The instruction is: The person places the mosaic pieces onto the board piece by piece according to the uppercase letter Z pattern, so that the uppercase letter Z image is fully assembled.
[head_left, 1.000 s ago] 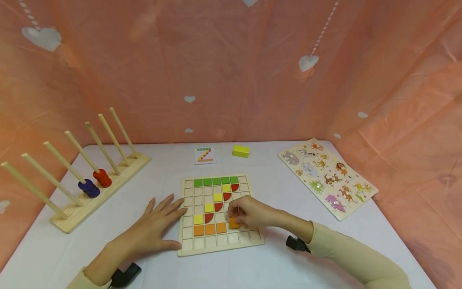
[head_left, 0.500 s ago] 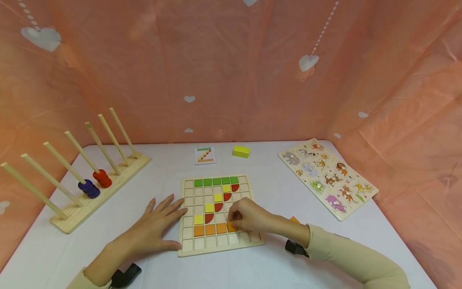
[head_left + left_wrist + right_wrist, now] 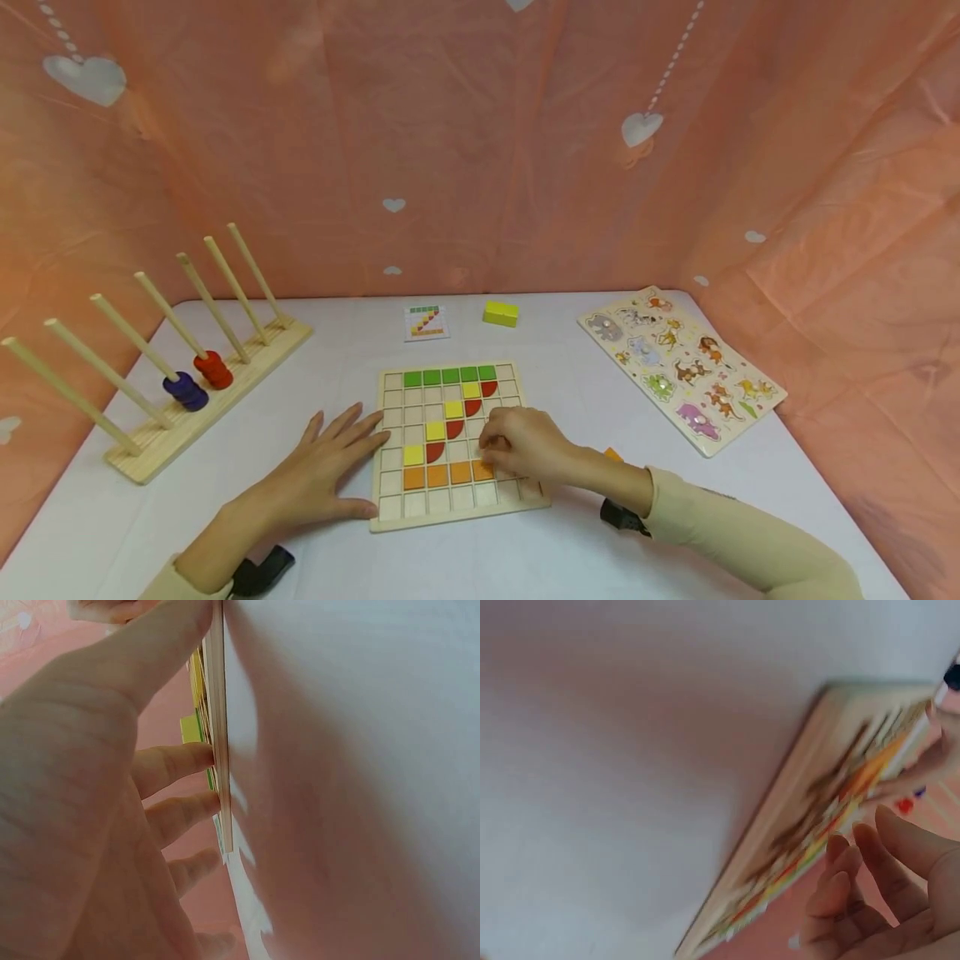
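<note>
A square wooden grid board (image 3: 461,527) lies on the table, with a green row, a stepped diagonal of yellow squares and red quarter-circles, and an orange row. My left hand (image 3: 318,471) is spread along its left edge, thumb and fingertips at the rim; the left wrist view shows the board's edge (image 3: 219,720) against them. Over the board's right part hovers my right hand (image 3: 531,443), fingers loosely bent. In the right wrist view its fingers (image 3: 891,874) have a gap to the thumb and hold nothing. Just left of it lies an orange square tile (image 3: 482,471), ending the row.
Another orange piece (image 3: 612,455) shows beyond my right forearm. Behind the board are a pattern card (image 3: 426,323) and a yellow block (image 3: 500,314). A peg stand (image 3: 258,354) with blue and red rings is left, an animal puzzle (image 3: 678,367) right.
My right hand has set the orange tile into the row beside the other orange squares, let it go and drawn back slightly to the right. My left hand has stayed in place.
</note>
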`<control>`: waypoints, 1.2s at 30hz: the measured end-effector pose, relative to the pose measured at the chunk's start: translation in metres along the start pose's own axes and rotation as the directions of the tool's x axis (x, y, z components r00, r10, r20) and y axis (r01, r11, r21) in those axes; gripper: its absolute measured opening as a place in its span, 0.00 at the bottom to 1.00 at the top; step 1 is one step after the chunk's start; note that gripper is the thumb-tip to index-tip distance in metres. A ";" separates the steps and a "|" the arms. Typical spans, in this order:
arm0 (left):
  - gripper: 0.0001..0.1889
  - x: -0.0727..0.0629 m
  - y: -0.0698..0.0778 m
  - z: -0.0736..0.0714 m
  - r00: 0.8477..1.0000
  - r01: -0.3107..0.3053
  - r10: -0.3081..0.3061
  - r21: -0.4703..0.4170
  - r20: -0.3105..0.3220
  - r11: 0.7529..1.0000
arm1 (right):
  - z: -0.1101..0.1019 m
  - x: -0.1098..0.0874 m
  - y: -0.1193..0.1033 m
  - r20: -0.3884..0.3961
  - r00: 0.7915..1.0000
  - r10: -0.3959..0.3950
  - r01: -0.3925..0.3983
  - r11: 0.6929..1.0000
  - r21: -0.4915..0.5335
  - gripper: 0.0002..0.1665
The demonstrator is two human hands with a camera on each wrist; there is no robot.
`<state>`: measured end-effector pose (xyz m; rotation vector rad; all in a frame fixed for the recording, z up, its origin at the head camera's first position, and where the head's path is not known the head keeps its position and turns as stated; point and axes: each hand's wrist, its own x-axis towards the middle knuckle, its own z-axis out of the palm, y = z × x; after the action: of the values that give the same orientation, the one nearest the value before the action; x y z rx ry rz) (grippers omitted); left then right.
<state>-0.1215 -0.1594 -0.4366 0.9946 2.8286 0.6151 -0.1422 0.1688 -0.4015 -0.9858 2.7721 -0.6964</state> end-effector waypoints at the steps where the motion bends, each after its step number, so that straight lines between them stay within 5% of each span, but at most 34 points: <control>1: 0.52 0.000 0.000 0.000 1.000 -0.001 0.001 0.002 0.000 1.000 | -0.005 -0.002 0.002 -0.014 1.000 0.009 -0.009 1.000 -0.005 0.03; 6: 0.52 0.001 0.000 0.001 1.000 -0.003 0.003 -0.005 0.004 1.000 | -0.039 -0.019 0.024 0.009 0.992 0.127 -0.125 0.988 -0.087 0.03; 11: 0.52 0.002 -0.001 -0.001 1.000 0.009 -0.009 -0.009 0.019 1.000 | -0.066 -0.047 0.049 0.144 0.935 0.323 -0.289 0.933 -0.217 0.12; 15: 0.52 0.002 -0.002 -0.003 1.000 0.008 -0.008 -0.001 0.018 1.000 | -0.069 -0.064 0.063 0.129 0.908 0.397 -0.350 0.892 -0.286 0.21; 27: 0.52 0.001 -0.001 0.001 1.000 -0.002 0.002 0.003 0.007 1.000 | -0.059 -0.080 0.068 0.066 0.915 0.397 -0.367 0.889 -0.273 0.22; 36: 0.51 0.000 0.000 -0.001 1.000 -0.011 0.011 -0.001 -0.001 1.000 | -0.049 -0.081 0.064 0.058 0.927 0.370 -0.354 0.918 -0.179 0.20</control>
<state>-0.1221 -0.1598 -0.4359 1.0100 2.8259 0.6183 -0.1281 0.2816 -0.3906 -0.4818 2.8482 -0.3607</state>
